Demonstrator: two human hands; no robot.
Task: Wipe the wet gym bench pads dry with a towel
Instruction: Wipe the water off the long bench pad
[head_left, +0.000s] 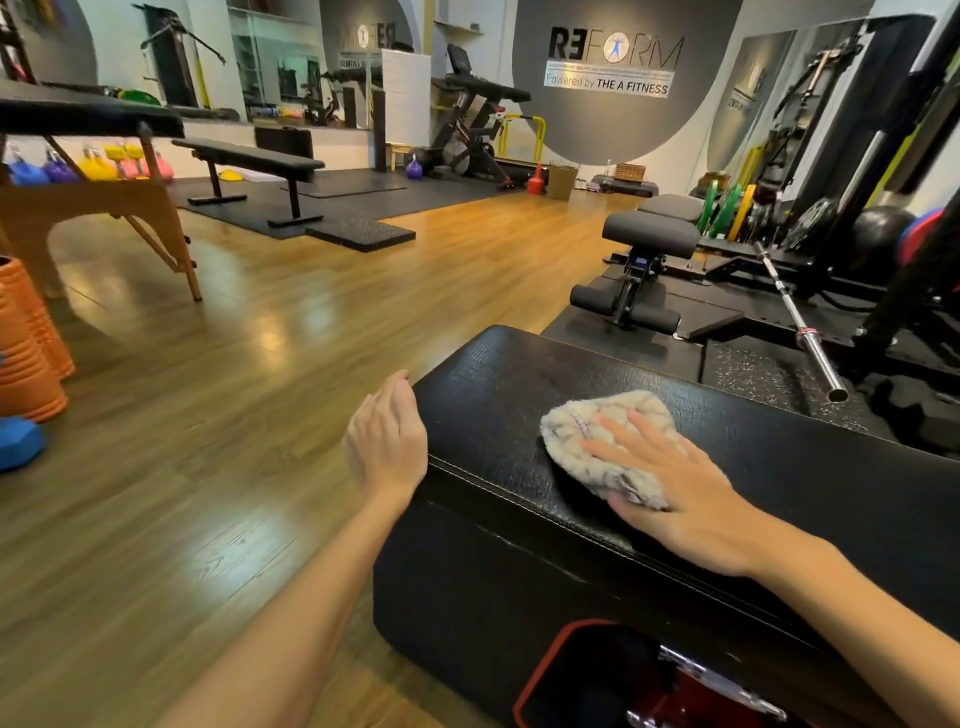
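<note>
The black bench pad (519, 395) lies nearest, at 5 o'clock. The right hand (685, 493) presses w/ flat, spread fingers on the crumpled beige towel (587, 441) on pad top. The left hand (387, 441), at 9 o'clock from towel, rests loose at the pad edge, holding nothing.

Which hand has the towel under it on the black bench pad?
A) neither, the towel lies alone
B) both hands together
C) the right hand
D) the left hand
C: the right hand lies flat with straight fingers on the towel, pressing it onto the bench pad, while the left hand sits at the pad's left edge, away from the towel.
</note>
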